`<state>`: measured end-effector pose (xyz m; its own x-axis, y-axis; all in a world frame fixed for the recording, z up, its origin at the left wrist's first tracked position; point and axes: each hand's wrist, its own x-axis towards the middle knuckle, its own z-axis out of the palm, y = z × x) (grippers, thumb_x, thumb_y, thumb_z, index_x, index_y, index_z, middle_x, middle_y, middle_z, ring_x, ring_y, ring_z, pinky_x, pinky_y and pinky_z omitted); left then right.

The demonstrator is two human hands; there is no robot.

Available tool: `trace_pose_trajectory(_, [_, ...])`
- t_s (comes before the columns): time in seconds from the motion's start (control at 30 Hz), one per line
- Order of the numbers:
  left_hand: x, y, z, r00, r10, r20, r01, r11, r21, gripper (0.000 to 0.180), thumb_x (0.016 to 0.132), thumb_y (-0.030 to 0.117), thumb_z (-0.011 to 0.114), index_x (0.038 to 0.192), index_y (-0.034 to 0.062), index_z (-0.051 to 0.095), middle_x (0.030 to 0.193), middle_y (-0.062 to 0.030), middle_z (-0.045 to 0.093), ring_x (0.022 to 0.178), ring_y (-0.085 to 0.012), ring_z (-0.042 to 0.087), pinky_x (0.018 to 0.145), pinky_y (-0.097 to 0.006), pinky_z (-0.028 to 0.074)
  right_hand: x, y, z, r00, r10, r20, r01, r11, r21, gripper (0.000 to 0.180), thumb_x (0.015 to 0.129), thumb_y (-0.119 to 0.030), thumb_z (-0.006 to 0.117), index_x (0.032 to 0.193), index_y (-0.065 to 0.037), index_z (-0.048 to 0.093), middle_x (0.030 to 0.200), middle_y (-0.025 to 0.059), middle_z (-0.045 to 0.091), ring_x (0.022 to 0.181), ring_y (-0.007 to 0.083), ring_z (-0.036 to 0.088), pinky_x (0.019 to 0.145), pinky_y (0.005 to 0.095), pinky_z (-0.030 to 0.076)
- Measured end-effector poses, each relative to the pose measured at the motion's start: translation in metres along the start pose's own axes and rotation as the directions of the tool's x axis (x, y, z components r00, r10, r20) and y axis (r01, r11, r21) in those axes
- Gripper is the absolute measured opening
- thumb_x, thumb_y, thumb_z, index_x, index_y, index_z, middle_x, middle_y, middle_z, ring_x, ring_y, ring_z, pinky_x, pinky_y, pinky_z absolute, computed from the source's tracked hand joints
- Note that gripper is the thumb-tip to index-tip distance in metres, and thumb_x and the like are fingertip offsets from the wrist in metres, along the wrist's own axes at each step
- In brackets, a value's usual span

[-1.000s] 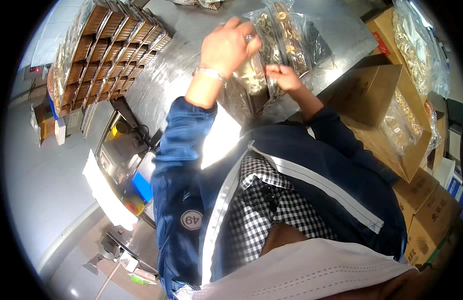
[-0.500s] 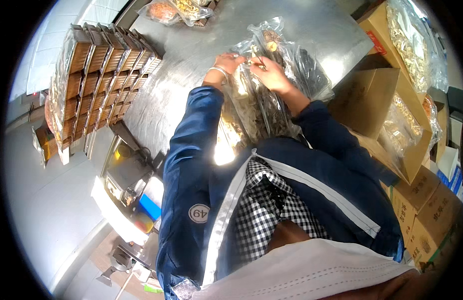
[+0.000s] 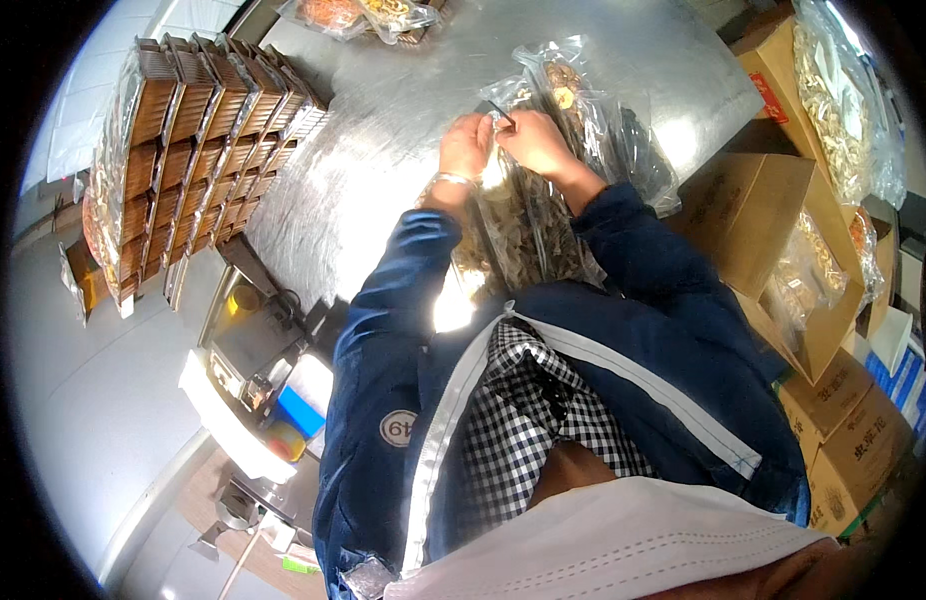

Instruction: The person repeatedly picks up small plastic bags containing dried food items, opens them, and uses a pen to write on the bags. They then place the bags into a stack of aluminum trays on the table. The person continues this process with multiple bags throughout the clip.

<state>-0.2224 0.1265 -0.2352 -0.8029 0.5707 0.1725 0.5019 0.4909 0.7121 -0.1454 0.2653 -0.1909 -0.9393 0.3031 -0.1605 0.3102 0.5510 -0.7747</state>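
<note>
Both hands meet over the shiny steel table (image 3: pixel 383 150), near its right edge, at the top of a clear plastic bag of dried brown pieces (image 3: pixel 528 225). The left hand (image 3: pixel 467 146) has its grip curled tight on the bag's upper edge. The right hand (image 3: pixel 533 140) pinches the same edge, fingers pressed together, a thin dark strip (image 3: pixel 501 113) poking up between the two hands.

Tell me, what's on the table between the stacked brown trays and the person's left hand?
Only bare metal table, seen in the head view, separates the stacked trays from the left hand.
</note>
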Motion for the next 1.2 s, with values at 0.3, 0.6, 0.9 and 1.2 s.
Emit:
trace_pose_trajectory(0.3, [-0.005,-0.038,0.012,0.952,-0.064,0.300,0.032,0.993,0.111,0.069,0.098,0.054,0.045,0.146,0.0058,0.040,0.151,-0.0221,0.038,0.130,-0.0413,0.047,0.110,-0.041,0.038,-0.005,-0.011,0.015,0.968,0.160,0.195,-0.168,0.986,0.024,0.047,0.093,-0.021,0.056,0.134,0.002,0.052,0.132,0.0240,0.058,0.124,0.0354,0.056,0.104,0.0373,0.043])
trace_pose_trajectory(0.6, [-0.015,-0.021,0.024,0.964,-0.175,0.198,0.040,0.839,0.543,0.078,0.094,0.060,0.045,0.153,0.0129,0.028,0.156,-0.0106,0.033,0.143,-0.0339,0.029,0.114,-0.060,0.022,-0.041,0.029,-0.056,0.997,0.068,0.033,-0.074,0.963,0.257,0.031,0.095,-0.013,0.058,0.123,0.001,0.060,0.100,0.0087,0.070,0.093,0.0152,0.065,0.081,0.0295,0.049])
trace_pose_trajectory(0.9, [-0.019,0.008,0.036,0.995,-0.075,-0.062,0.090,0.957,0.277,0.061,0.097,0.045,0.050,0.142,0.0039,0.046,0.148,-0.0182,0.043,0.138,-0.0378,0.037,0.114,-0.049,0.028,-0.077,0.037,-0.059,0.987,0.124,-0.100,-0.093,0.959,0.269,0.034,0.089,-0.023,0.061,0.113,0.001,0.066,0.087,0.0132,0.069,0.079,0.0199,0.066,0.074,0.0317,0.050])
trace_pose_trajectory(1.2, [0.026,0.043,0.041,0.922,-0.357,0.147,0.377,0.916,-0.139,0.059,0.081,0.036,0.076,0.123,0.0001,0.055,0.118,-0.0257,0.063,0.111,-0.0370,0.059,0.094,-0.045,0.046,-0.091,0.049,-0.031,0.973,0.221,0.062,-0.230,0.928,0.292,0.044,0.089,-0.021,0.064,0.128,-0.002,0.058,0.111,0.0176,0.069,0.102,0.0251,0.067,0.089,0.0342,0.050])
